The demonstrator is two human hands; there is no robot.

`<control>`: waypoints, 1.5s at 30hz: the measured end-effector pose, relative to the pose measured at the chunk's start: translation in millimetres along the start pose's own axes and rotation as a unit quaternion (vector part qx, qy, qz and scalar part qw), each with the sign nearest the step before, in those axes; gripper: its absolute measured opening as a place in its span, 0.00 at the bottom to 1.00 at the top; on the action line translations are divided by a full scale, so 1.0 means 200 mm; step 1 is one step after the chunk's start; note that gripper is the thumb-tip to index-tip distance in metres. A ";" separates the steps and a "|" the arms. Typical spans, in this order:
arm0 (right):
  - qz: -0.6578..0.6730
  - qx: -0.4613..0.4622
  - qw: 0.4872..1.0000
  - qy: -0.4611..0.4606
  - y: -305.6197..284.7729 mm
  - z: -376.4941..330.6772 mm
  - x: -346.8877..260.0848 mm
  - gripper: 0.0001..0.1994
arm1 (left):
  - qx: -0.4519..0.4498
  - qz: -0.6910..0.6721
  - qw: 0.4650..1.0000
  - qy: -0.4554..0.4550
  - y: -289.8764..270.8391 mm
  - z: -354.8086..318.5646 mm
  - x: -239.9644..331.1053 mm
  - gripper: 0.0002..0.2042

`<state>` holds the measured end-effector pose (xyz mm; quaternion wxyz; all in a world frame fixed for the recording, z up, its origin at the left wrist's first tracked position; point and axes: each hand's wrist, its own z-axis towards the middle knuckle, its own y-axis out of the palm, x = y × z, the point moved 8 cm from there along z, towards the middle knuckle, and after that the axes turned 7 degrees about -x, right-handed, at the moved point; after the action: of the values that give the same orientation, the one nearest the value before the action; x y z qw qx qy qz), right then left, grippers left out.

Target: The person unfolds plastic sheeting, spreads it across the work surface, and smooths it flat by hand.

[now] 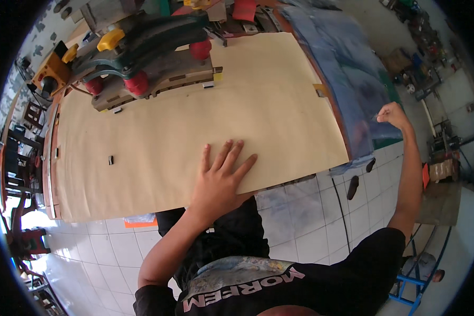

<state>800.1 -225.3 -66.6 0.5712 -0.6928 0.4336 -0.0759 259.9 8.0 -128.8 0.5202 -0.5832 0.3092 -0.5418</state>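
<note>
My left hand point(221, 181) lies wide on the tan sheet point(147, 147); my right hand point(393, 114) curls narrow at right, contents unclear.

Right hand point(392, 114), between 2 and 3 o'clock: thin item point(375, 118) in fingertips, too small to identify. Left hand point(221, 181), just off centre toward 7: palm hidden, covers part of tan sheet point(279, 100). Machine point(142, 63), 10–11: hides sheet's far left corner. Dark block point(110, 160), 9: kind unclear. Orange piece point(140, 224), 8: partly under sheet. Wearer's head point(289, 310), 5–6: cut by lower edge.
</note>
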 end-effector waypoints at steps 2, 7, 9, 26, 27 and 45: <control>0.027 -0.009 1.000 0.012 -0.03 0.01 0.07 0.06 | -0.001 -0.004 1.000 -0.003 -0.01 0.01 0.00 0.39; 0.080 -0.009 0.996 0.026 -0.05 0.05 0.09 0.07 | -0.006 -0.015 1.000 -0.012 -0.02 0.01 -0.01 0.39; 0.001 -0.049 0.998 0.027 -0.07 0.06 0.11 0.06 | -0.003 -0.019 1.000 -0.007 -0.02 0.01 0.00 0.38; -0.237 0.429 0.871 -0.023 -0.80 -0.08 -0.07 0.09 | -0.002 -0.003 1.000 -0.013 -0.01 -0.03 -0.03 0.37; -0.272 0.517 0.812 -0.004 -0.81 -0.17 -0.22 0.10 | 0.001 -0.005 1.000 -0.009 -0.01 -0.03 -0.04 0.37; -0.023 0.369 0.816 -0.445 1.67 -1.27 -2.15 0.10 | 0.056 -0.546 0.836 -0.029 -0.18 -0.62 -0.14 0.36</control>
<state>213.2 -105.1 -99.4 0.9128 -0.3979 0.0559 0.0734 128.5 10.0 -120.3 0.1810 -0.6423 -0.1054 -0.7373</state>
